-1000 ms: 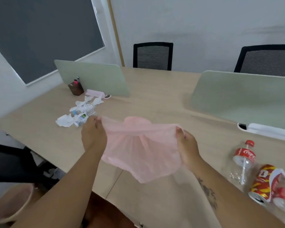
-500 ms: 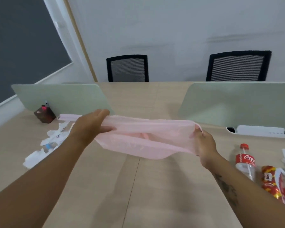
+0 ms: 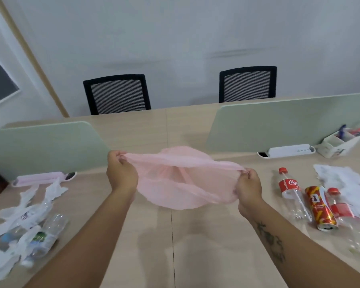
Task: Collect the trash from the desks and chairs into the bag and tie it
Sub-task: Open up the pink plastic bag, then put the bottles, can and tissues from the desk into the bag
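A thin pink plastic bag point(image 3: 181, 183) hangs stretched above the middle of the wooden desk point(image 3: 175, 246). My left hand point(image 3: 121, 173) pinches its rim on the left and my right hand point(image 3: 247, 187) pinches it on the right, so the mouth gapes away from me. Left of my arms lies a heap of crumpled white paper point(image 3: 27, 206) with empty clear bottles point(image 3: 44, 233). On the right lie a cola bottle point(image 3: 289, 190), a red and gold can point(image 3: 320, 208), a second red-capped bottle point(image 3: 341, 206) and white crumpled paper point(image 3: 341, 179).
Two pale green divider screens, left point(image 3: 44, 148) and right point(image 3: 279, 125), stand across the desk. A white power strip point(image 3: 287, 150) and a white pen holder point(image 3: 339, 144) sit at the right screen's foot, a pink strip point(image 3: 40, 178) at the left. Two black mesh chairs point(image 3: 116, 94) stand behind.
The view has swung right, bringing more trash on the right into sight. My hands have pulled the bag's rim further apart and the bag has ballooned open.
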`<state>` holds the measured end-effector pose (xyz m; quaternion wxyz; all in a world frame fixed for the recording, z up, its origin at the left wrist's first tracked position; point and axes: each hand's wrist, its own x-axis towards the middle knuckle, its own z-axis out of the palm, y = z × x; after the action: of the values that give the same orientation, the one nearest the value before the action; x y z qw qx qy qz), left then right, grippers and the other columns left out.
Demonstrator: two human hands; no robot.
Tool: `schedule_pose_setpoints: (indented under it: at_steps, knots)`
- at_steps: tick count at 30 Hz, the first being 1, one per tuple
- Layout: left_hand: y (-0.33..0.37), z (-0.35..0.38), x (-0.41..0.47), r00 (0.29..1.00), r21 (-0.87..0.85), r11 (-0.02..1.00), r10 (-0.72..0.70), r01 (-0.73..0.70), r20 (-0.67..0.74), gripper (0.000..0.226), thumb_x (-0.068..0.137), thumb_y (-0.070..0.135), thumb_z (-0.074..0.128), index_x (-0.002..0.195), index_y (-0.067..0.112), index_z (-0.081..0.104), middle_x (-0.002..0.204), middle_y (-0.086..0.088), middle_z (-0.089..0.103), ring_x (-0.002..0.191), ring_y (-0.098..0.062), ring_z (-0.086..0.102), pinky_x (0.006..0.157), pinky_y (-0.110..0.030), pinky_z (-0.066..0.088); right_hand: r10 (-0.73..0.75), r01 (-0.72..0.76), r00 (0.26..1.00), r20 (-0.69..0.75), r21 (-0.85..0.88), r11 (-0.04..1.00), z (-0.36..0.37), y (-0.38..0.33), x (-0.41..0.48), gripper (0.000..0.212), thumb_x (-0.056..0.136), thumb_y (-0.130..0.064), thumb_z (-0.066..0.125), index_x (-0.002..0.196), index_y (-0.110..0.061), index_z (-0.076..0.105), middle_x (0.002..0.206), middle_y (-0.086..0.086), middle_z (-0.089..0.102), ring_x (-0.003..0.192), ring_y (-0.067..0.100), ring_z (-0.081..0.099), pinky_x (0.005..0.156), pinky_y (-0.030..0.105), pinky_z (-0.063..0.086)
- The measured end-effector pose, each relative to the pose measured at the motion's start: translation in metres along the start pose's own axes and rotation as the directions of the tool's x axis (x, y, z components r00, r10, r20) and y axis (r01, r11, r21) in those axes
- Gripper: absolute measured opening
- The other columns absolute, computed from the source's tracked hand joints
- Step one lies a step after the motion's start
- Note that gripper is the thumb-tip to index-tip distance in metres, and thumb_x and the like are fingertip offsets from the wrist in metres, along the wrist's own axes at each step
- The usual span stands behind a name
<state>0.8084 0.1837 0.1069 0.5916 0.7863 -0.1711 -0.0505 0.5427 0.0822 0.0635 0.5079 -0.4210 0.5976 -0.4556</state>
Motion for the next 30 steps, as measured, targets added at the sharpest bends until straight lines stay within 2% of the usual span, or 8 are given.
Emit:
schedule_pose_setpoints:
  at_steps: [5,8,12,14,17,21,25,30]
  knots:
    - [-0.004,0.01,-0.025,0.985,0.032,0.987,0.151,-0.154,0.078,0.012,0.098,0.038,0.053,0.096,0.027,0.049,0.078,0.012,0.056,0.067,-0.007,0.054,0.053,-0.023,0.033,-0.004,0.002,1.0,-0.028,-0.062,0.998,0.001,0.01,0.003,0.031,0.105,-0.033,0.03,0.097,-0.01,0.049,0.083,0.004,0.051,0.069,0.018,0.048,0.059,0.03,0.041]
    - [-0.006,0.014,-0.038,0.954,-0.005,0.982,0.182,-0.187,0.236,0.033,0.086,0.05,0.068,0.109,0.031,0.054,0.09,0.018,0.057,0.08,0.007,0.053,0.06,-0.013,0.037,0.002,-0.002,1.0,0.006,-0.1,0.995,-0.008,0.015,0.015,0.033,0.105,-0.035,0.027,0.099,-0.011,0.048,0.085,0.001,0.051,0.074,0.018,0.05,0.066,0.032,0.041]
    - [-0.009,0.025,-0.051,0.897,0.072,0.962,0.216,-0.262,0.385,0.067,0.07,0.046,0.085,0.128,0.029,0.055,0.111,0.014,0.059,0.099,-0.007,0.055,0.081,-0.023,0.044,0.019,-0.01,0.998,0.052,-0.162,0.987,-0.032,0.026,0.036,0.034,0.105,-0.037,0.026,0.099,-0.012,0.048,0.089,0.003,0.053,0.077,0.016,0.05,0.067,0.03,0.041]
    - [-0.011,0.036,-0.061,0.87,0.127,0.945,0.219,-0.302,0.442,0.061,0.069,0.04,0.086,0.122,0.032,0.059,0.109,0.015,0.062,0.097,-0.009,0.056,0.08,-0.026,0.044,0.048,-0.032,0.996,0.078,-0.198,0.98,-0.049,0.034,0.052,0.033,0.104,-0.037,0.027,0.099,-0.013,0.049,0.09,0.004,0.053,0.078,0.017,0.05,0.072,0.033,0.044]
    - [-0.011,0.051,-0.08,0.867,0.201,0.911,0.247,-0.359,0.432,0.017,0.077,0.038,0.071,0.089,0.032,0.061,0.082,0.016,0.066,0.076,-0.011,0.06,0.061,-0.027,0.046,0.022,0.027,0.984,0.174,-0.274,0.961,-0.077,0.045,0.073,0.034,0.103,-0.04,0.032,0.099,-0.014,0.053,0.091,0.004,0.058,0.083,0.021,0.056,0.076,0.038,0.049]
    - [-0.009,0.072,-0.107,0.883,0.267,0.877,0.288,-0.398,0.371,0.014,0.084,0.032,0.049,0.076,0.022,0.053,0.063,0.005,0.058,0.06,-0.017,0.054,0.052,-0.03,0.041,-0.146,0.224,0.974,0.176,-0.616,0.755,-0.126,0.062,0.11,0.043,0.097,-0.051,0.044,0.116,-0.017,0.062,0.116,0.006,0.061,0.112,0.027,0.055,0.096,0.043,0.046]
    - [-0.003,0.089,-0.127,0.894,0.349,0.85,0.268,-0.395,0.36,0.02,0.09,0.026,0.047,0.073,0.018,0.043,0.056,-0.002,0.05,0.052,-0.025,0.046,0.048,-0.03,0.032,-0.152,0.174,0.982,0.116,-0.87,0.46,-0.158,0.086,0.135,0.054,0.092,-0.049,0.054,0.139,-0.023,0.044,0.142,0.015,0.044,0.13,0.035,0.04,0.107,0.046,0.037]
    - [0.004,0.108,-0.147,0.895,0.418,0.82,0.231,-0.39,0.382,0.032,0.094,0.034,0.045,0.068,0.017,0.038,0.057,-0.004,0.049,0.051,-0.025,0.045,0.049,-0.03,0.03,-0.034,0.113,0.993,0.109,-0.899,0.423,-0.171,0.108,0.137,0.074,0.087,-0.038,0.065,0.149,-0.033,0.025,0.153,0.015,0.016,0.128,0.039,0.039,0.099,0.045,0.045]
